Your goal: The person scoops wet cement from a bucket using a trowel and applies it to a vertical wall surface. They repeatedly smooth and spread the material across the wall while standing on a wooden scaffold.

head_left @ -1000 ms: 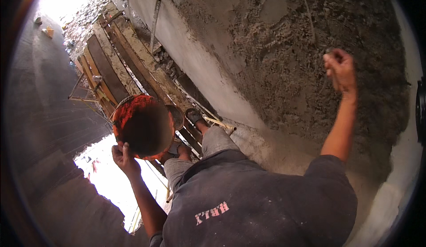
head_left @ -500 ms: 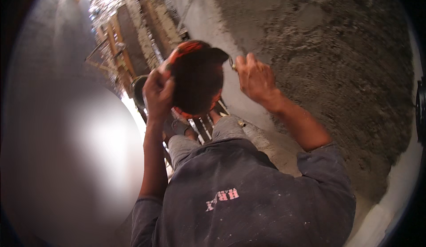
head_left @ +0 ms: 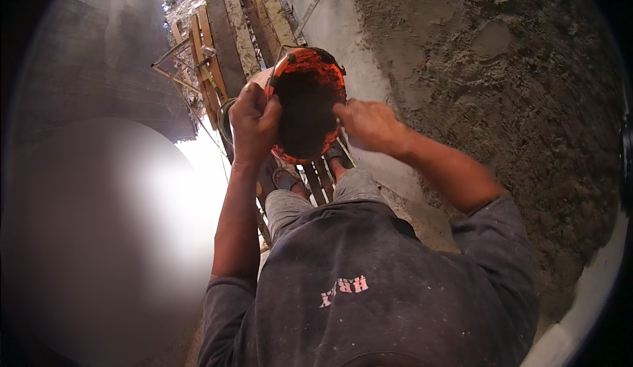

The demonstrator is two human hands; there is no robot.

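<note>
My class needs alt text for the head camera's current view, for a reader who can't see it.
A person's left hand grips an orange bucket at its rim; the right hand is at the opposite edge, its grip unclear. Below are wooden planks and sandalled feet, with a rough grey wall at right.

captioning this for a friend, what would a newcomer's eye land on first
Probably the bucket, bright orange inside, just above centre, with the left hand at its rim. Then the rough grey-brown wall filling much of the right side. Wooden planks stretch toward the top edge.
</note>
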